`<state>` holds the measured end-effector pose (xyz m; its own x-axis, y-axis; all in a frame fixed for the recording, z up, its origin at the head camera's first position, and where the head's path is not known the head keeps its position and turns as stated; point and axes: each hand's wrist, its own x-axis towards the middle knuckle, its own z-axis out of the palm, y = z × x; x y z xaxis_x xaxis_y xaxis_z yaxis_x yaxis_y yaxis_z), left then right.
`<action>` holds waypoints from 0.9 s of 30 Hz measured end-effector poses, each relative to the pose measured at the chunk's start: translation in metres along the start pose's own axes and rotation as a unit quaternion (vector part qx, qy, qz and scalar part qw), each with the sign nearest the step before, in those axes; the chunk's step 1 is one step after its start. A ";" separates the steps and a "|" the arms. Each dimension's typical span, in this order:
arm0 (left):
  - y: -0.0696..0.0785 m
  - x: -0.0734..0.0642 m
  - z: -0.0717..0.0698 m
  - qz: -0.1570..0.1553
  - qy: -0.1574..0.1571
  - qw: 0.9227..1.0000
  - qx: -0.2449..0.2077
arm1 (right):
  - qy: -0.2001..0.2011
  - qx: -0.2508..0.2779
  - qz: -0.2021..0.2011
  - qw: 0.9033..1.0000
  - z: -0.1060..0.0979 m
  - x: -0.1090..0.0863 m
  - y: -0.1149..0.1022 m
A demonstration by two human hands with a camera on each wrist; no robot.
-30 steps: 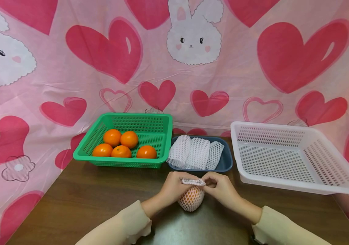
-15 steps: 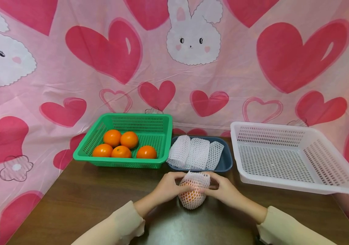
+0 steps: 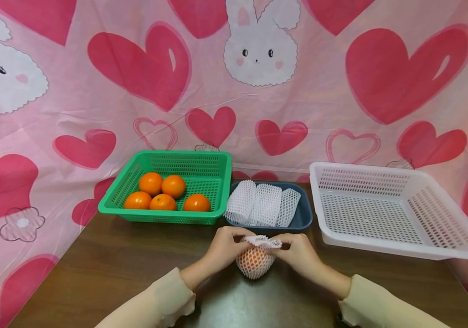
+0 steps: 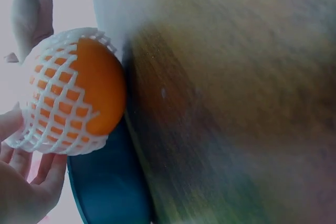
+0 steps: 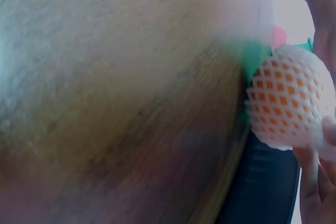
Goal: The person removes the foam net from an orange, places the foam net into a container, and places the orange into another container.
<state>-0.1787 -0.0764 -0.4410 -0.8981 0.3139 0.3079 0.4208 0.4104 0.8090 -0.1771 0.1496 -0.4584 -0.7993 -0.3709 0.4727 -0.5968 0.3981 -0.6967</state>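
Observation:
An orange (image 3: 255, 263) sits on the table in front of me inside a white foam net sleeve (image 3: 263, 242). The sleeve's upper edge is bunched at the top of the fruit. My left hand (image 3: 226, 248) pinches that edge from the left, and my right hand (image 3: 300, 255) pinches it from the right. In the left wrist view, a bare patch of the orange (image 4: 107, 87) shows beyond the mesh at the underside. The right wrist view has the mesh (image 5: 286, 98) stretched over the side it sees. Some fingertips are hidden behind the sleeve.
A green basket (image 3: 164, 217) with several oranges stands at the back left. Behind my hands, a dark blue tray (image 3: 306, 214) holds foam net sleeves (image 3: 267, 205). The white basket (image 3: 398, 248) is at the right. A pink patterned cloth (image 3: 209, 95) hangs behind.
Half a second ago the sleeve's edge stood up with my thumbs against its front; now it is folded and bunched between my fingers. The orange has stayed nearly in place.

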 end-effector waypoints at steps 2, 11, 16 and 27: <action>0.001 0.000 0.000 0.000 0.007 1.000 0.000 | 0.015 0.006 -0.020 1.000 0.002 0.000 -0.001; -0.003 0.002 -0.001 0.006 0.007 1.000 -0.006 | -0.087 0.001 0.095 0.992 -0.001 0.001 0.000; -0.006 0.002 -0.007 -0.014 -0.054 0.998 -0.015 | -0.097 -0.005 0.109 0.989 -0.004 0.002 0.006; -0.004 -0.002 -0.011 0.016 -0.045 0.999 0.014 | -0.062 -0.003 0.055 0.997 -0.003 0.005 0.001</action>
<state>-0.1799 -0.0884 -0.4398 -0.8699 0.4019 0.2860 0.4534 0.4232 0.7844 -0.1818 0.1507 -0.4546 -0.8458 -0.4250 0.3226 -0.5060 0.4469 -0.7377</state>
